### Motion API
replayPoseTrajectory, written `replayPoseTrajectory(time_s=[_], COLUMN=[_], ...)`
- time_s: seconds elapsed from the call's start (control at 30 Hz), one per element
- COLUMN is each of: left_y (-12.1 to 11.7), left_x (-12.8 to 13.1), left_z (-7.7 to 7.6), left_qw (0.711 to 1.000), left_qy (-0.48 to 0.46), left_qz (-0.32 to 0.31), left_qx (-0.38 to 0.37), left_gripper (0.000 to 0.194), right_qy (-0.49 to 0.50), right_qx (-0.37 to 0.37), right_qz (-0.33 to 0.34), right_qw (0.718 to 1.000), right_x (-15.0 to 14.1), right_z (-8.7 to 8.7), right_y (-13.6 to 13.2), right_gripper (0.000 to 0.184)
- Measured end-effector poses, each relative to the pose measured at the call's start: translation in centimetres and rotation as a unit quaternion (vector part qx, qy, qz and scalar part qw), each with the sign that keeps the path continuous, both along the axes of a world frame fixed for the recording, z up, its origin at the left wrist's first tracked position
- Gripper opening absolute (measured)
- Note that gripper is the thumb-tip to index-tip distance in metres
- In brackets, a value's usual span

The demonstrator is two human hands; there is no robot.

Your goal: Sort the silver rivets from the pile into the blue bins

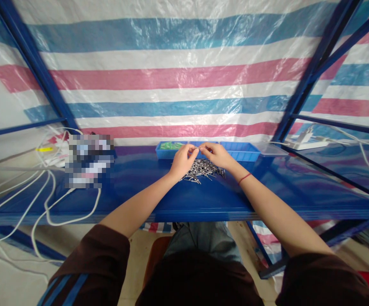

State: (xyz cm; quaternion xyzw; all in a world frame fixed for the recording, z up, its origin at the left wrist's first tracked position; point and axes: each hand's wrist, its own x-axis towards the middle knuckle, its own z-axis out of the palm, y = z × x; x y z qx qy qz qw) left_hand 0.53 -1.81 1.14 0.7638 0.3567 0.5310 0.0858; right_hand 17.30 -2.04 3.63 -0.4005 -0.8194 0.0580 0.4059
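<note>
My left hand (183, 160) and my right hand (217, 155) meet fingertip to fingertip above the table, both pinched closed. Between them is a thin metal pin (198, 148), small and partly covered by the fingers. Under and just in front of the hands lies a loose pile of similar thin metal pins (202, 171), silver and dark; their exact kind is too small to make out. Right behind the hands stands a blue plastic tray (240, 154) with compartments. Something green (169, 145) lies in its left part, while my hands hide some of its middle.
The blue metal tabletop (140, 187) has upright frame posts at both sides. White cables (52, 199) loop over its left part beside a blurred-out object (89, 159). At right are a clear flat lid (272, 149) and a white power strip (310, 142). Striped sheeting (184, 80) hangs behind.
</note>
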Motion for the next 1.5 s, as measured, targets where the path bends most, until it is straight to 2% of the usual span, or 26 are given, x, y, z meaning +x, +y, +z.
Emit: replayPoseTrajectory(time_s=[0.13,0.23,0.33,0.43,0.57,0.77,1.0,1.33,1.5], left_y=[-0.3,-0.9,-1.6,-2.0,-2.2,-2.3,-2.1,-1.7,-1.7], left_x=[-0.1,-0.2,-0.4,-0.4,-0.3,0.0,-0.1,-0.2,-0.1], left_z=[0.0,0.3,0.7,0.9,0.9,0.9,0.7,0.1,0.0], left_qw=[0.998,0.986,0.958,0.934,0.916,0.899,0.898,0.890,0.888], left_qy=[0.046,0.159,0.283,0.350,0.389,0.431,0.433,0.449,0.453], left_qz=[-0.007,-0.040,-0.050,-0.063,-0.087,-0.060,-0.068,-0.061,-0.058], left_qx=[-0.030,-0.029,-0.009,0.016,0.036,0.044,0.044,0.055,0.062], left_gripper=[0.015,0.014,0.013,0.015,0.021,0.021,0.015,0.024,0.022], right_qy=[0.012,-0.011,-0.038,-0.033,-0.017,-0.032,-0.038,-0.055,-0.061], right_qx=[0.016,0.012,-0.011,-0.008,-0.003,-0.022,-0.025,-0.027,-0.028], right_qz=[-0.133,-0.247,-0.302,-0.287,-0.222,-0.175,-0.149,-0.122,-0.115], right_qw=[0.991,0.969,0.952,0.957,0.975,0.984,0.988,0.991,0.991], right_x=[0.9,1.9,2.3,2.2,1.4,0.7,0.8,0.5,0.5], right_z=[-0.3,-0.5,-0.7,-0.7,-0.1,0.4,0.0,0.0,-0.1], right_y=[1.4,2.5,2.9,2.3,0.9,-0.3,0.0,-0.3,-0.2], right_gripper=[0.028,0.030,0.034,0.039,0.035,0.029,0.027,0.024,0.023])
